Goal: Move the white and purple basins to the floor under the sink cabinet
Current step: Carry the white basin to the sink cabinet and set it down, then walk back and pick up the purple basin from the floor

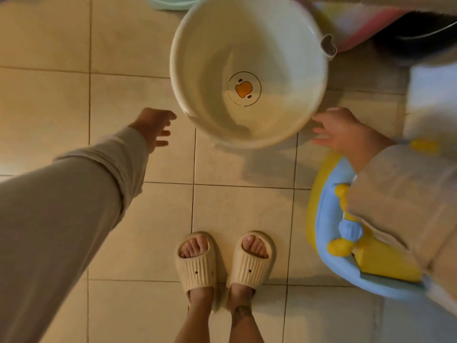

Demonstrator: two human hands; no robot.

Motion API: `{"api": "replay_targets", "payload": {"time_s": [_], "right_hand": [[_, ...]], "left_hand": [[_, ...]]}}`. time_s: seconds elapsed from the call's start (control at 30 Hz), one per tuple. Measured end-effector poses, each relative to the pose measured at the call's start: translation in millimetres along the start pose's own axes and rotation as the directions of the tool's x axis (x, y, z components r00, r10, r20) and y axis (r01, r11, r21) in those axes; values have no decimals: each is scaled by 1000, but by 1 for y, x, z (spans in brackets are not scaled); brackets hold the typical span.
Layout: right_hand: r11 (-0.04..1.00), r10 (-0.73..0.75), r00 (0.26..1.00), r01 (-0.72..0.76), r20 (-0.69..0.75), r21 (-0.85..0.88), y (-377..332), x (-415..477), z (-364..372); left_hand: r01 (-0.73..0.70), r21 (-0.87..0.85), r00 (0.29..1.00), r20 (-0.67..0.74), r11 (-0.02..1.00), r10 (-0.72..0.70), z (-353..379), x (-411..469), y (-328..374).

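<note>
The tiled floor [123, 219] fills the frame. In the upper middle sits the white basin [248, 70], round with no long axis, mouth facing up at the camera, a duck print on its bottom and a small grey hook tab [328, 45] on its upper right rim. At the right edge lies a blue and yellow child seat [321, 219], partly covered by the right sleeve. The left arm reaches in from the lower left, the left hand [154, 126] spread with loose fingers, just beside the basin's lower left rim and holding nothing. The right hand [338, 129] is open too, fingers pointing left, close to the lower right rim; blur hides whether it touches. A mint green basin [168, 2] is cut off at the top edge. Two feet in cream slippers [225, 263] stand at lower centre.
</note>
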State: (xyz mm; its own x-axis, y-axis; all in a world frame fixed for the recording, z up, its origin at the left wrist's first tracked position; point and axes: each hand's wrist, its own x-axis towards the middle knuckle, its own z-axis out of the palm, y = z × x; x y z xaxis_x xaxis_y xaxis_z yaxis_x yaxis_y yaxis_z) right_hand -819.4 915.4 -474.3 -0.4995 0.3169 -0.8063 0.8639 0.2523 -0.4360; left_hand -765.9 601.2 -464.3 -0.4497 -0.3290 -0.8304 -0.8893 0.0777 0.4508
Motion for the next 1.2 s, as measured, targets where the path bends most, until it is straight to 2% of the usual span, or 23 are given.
{"api": "replay_targets", "payload": {"time_s": [0.1, 0.17, 0.27, 0.33, 0.5, 0.6, 0.73, 0.83, 0.9, 0.97, 1.1, 1.2], "right_hand": [[998, 58, 996, -57, 71, -10, 21, -76, -9], [985, 168, 974, -170, 151, 0, 44, -136, -19], [946, 287, 932, -312, 223, 86, 78, -232, -43], [939, 300, 935, -324, 191, 113, 94, -292, -63], [957, 289, 938, -280, 193, -70, 120, -425, -106], [955, 285, 938, -261, 199, -138, 115, -482, -125], [956, 276, 934, -241, 228, -169, 104, -523, -145], [961, 254, 943, -221, 217, -164, 87, -527, -162], [964, 247, 944, -216, 217, -158, 72, -524, -174], [963, 236, 948, -198, 212, -184, 55, -515, -184], [920, 207, 950, -106, 236, -378, 19, -496, -201], [882, 159, 951, -15, 267, -471, -8, -482, -205]], "left_hand": [[61, 13, 997, 38, 998, -62, -22, -80, -30], [183, -8, 978, 99, 983, -181, -39, -144, -54], [382, -41, 914, 167, 923, -370, -70, -243, -80], [475, -72, 873, 162, 877, -460, -93, -304, -87], [595, -92, 801, 143, 798, -581, -141, -427, -105], [597, -66, 797, 159, 799, -582, -156, -476, -100], [510, -32, 850, 168, 859, -499, -175, -513, -78], [460, -212, 888, 134, 862, -441, -187, -523, -57], [387, -385, 920, 106, 838, -377, -192, -528, -39], [298, -476, 951, 71, 827, -301, -197, -533, -24], [181, -497, 976, -20, 849, -219, -198, -548, -19], [212, -509, 956, -71, 834, -286, -184, -561, -44]]}}
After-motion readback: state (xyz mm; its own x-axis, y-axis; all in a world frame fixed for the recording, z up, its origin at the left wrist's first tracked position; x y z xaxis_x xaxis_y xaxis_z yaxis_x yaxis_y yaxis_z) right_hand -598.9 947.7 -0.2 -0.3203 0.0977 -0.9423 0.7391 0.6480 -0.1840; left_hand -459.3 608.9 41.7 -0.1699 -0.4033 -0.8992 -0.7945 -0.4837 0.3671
